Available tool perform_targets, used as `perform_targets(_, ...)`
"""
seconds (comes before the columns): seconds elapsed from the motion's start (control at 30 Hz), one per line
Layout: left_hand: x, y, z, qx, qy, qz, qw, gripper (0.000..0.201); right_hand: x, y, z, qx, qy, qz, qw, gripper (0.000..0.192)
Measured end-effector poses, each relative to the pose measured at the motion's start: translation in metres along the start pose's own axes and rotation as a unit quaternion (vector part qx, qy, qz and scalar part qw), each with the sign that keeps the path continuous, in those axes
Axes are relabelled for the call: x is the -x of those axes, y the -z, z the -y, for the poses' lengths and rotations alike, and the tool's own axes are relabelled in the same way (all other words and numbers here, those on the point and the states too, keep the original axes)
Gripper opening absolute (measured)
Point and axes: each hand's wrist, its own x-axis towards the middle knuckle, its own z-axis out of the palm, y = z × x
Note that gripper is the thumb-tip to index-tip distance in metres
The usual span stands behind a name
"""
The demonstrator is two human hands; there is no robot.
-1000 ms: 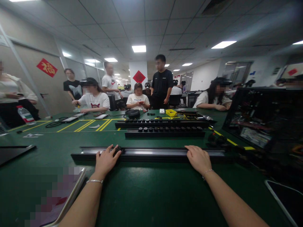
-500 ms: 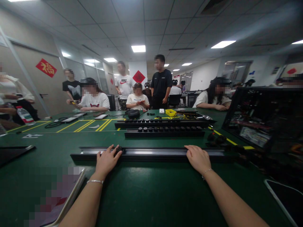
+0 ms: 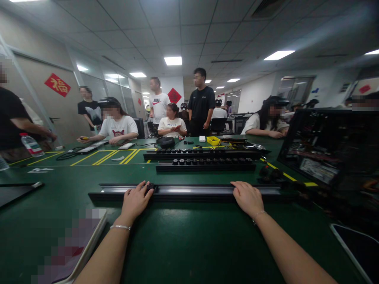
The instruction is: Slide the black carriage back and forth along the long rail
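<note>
**Both hands laid on a long black rail at the near edge of the desk**

A long black rail (image 3: pixel 192 192) with a shiny metal channel is seen lying crosswise on the green desk (image 3: pixel 183 240), just in front of the person. The left hand (image 3: pixel 134 201) is laid palm down on the rail's left part, with the fingers loosely spread; its fingertips are set against a small black part (image 3: pixel 150 186) seated in the channel, though whether that part is pinched cannot be told. The right hand (image 3: pixel 248 198) is laid flat over the rail's right part, fingers together and curled slightly over the far edge, with nothing pinched. A thin bracelet is worn on each wrist.

Beyond the rail, two more black rails are laid parallel: a nearer one (image 3: pixel 205 165) and a farther one (image 3: pixel 204 154), each lined with a row of small black knobs. A yellow box (image 3: pixel 213 141) is placed behind them, near a black rounded case (image 3: pixel 166 142). An open black equipment case (image 3: pixel 328 146) is stood at the right. A water bottle (image 3: pixel 31 145) is seen at the far left. Other people are seated and standing around the far side of the desk.
</note>
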Motion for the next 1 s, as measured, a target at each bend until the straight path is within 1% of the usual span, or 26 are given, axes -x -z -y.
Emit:
perform_targets(0.23,0.0005,0.0017,-0.0005,-0.011,-0.023,0.016,1.000,0.044,0.0005,0.0003,0.0001,-0.002,0.000,0.001,1.000,0.042)
perform_targets(0.4,-0.0007,-0.0006,-0.0014,-0.003,-0.007,0.006,1.000,0.047,0.0001,0.0006,0.0003,0.000,-0.002,0.009,1.000,0.043)
perform_targets(0.57,-0.0016,-0.0018,-0.0017,0.006,-0.008,0.008,1.000,0.047,0.0003,0.0016,0.0006,-0.006,0.000,0.013,1.000,0.043)
perform_targets(1.0,0.0007,0.0060,-0.0077,0.013,-0.008,0.030,0.999,0.046,-0.0003,-0.0001,0.0007,0.007,-0.001,0.007,1.000,0.042)
